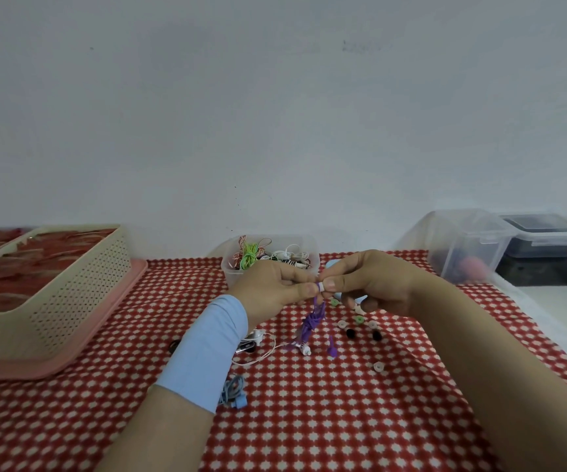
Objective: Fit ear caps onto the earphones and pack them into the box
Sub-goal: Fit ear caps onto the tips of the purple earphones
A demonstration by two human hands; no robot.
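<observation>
At the centre of the frame the left hand [271, 287] pinches the top end of the purple earphones [312, 321]. The right hand [370, 284] meets it thumb to thumb, its grip closed on a white ear cap [321, 286] at that same end. The bundled cable hangs straight below both grips to the red-checked counter [309, 420], with loose ear caps [342, 324] scattered lower right of them and the clear box [232, 277] just behind.
</observation>
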